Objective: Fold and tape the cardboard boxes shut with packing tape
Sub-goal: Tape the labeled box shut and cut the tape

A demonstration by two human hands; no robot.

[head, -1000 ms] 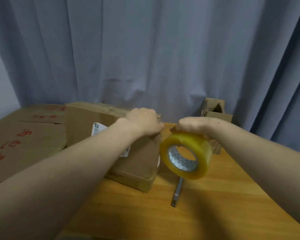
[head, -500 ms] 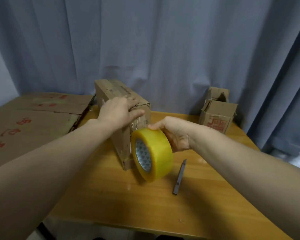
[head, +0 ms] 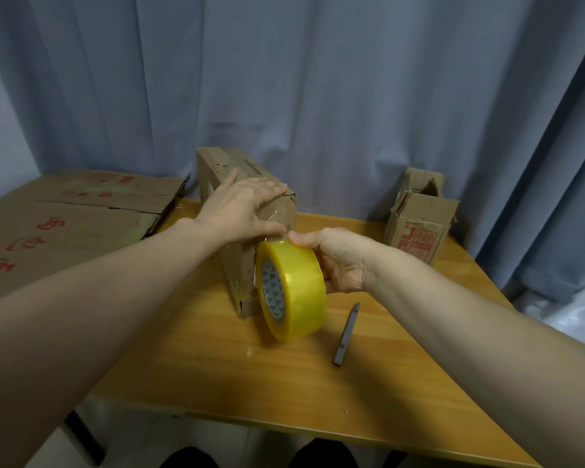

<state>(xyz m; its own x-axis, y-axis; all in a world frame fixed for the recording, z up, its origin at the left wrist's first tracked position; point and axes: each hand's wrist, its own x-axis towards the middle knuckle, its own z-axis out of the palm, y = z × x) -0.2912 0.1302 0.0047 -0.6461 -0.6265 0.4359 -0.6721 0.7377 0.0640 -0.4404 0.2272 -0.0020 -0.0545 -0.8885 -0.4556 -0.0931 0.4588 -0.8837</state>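
Note:
A long brown cardboard box (head: 237, 271) stands on the wooden table (head: 284, 376), its narrow end toward me. My left hand (head: 244, 207) lies flat on the box's top near that end, fingers straight, pressing down. My right hand (head: 338, 261) grips a big roll of yellow packing tape (head: 294, 292) held upright against the box's near end. A clear strip of tape runs from the roll up onto the box top under my left fingers.
A grey utility knife (head: 347, 334) lies on the table right of the roll. A small open cardboard box (head: 419, 221) stands at the back right. Flattened cardboard sheets with red print (head: 58, 228) cover the left. A grey curtain (head: 318, 96) hangs behind.
The box has been turned so its narrow end faces me. The tape roll has dropped from beside the box top to its near end; my left hand now lies flat on top.

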